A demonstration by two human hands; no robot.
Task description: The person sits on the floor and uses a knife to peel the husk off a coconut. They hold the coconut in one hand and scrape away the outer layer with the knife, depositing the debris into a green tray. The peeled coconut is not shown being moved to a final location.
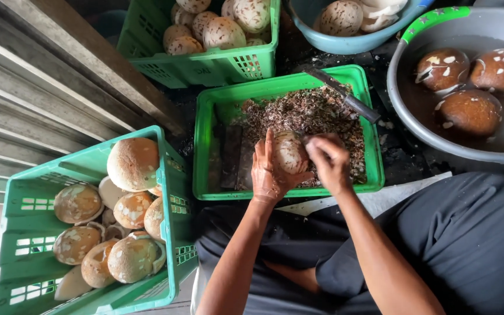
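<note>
Coconut: the pale, brown-flecked round peeled coconut [290, 153] we hold over the green plastic tray [205, 146] of shavings.
Left hand [268, 172]: cups it firmly.
Right hand [329, 160]: fist closed; what it grips, we cannot tell.
Handling: we judge it hard, heavy, probably slick; best cradled underneath.

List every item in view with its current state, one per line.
Left hand: cupping the coconut from the left.
Right hand: gripping a peeler, pressed to the coconut.
Coconut: held over the middle crate, mostly pale, partly peeled.
Middle crate: holding brown peelings.
Knife: lying unheld across the crate's rim.
Left crate: part filled with brown-skinned coconuts.
Grey basin: three brown coconuts in water.
Back crate: piled with speckled coconuts.
</note>
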